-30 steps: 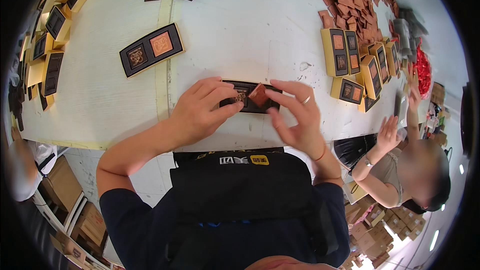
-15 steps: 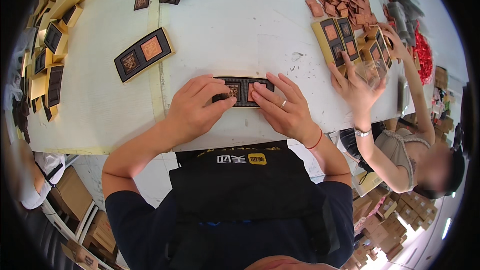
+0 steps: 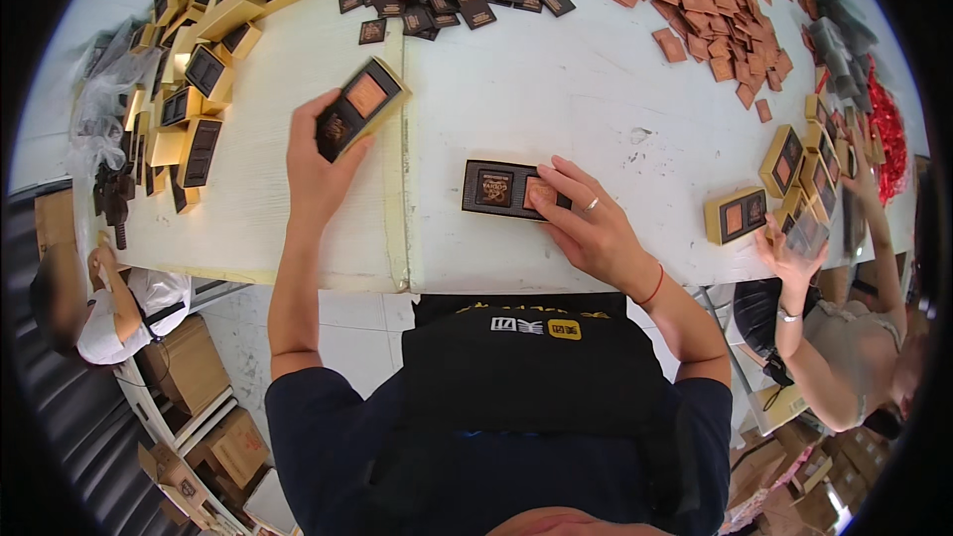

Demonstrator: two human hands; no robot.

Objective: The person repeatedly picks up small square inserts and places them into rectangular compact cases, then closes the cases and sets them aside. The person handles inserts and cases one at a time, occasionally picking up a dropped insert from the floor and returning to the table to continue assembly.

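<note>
On the left, my left hand [image 3: 323, 154] is closed around a small gold box [image 3: 375, 117] with a black two-slot insert. That box sits tilted, with a dark brown square in one slot and an orange-brown square in the other. In front of me lies a second two-slot box [image 3: 483, 209], also with a dark square [image 3: 493, 189] and an orange-brown one. My right hand [image 3: 591, 223] grips its right end, thumb at the near edge, fingers across the top, partly hiding the orange-brown square.
Empty-slotted gold boxes [image 3: 202, 151] crowd the left edge. Dark squares [image 3: 417, 18] and orange-brown squares [image 3: 695, 0] are heaped at the far side. At right, a co-worker's hands [image 3: 791, 263] are among filled boxes [image 3: 737, 215]. Another person [image 3: 149, 313] is at far left.
My left hand has left the box in front of me and taken hold of the other box at left. My right hand stays on the front box. The view has shifted.
</note>
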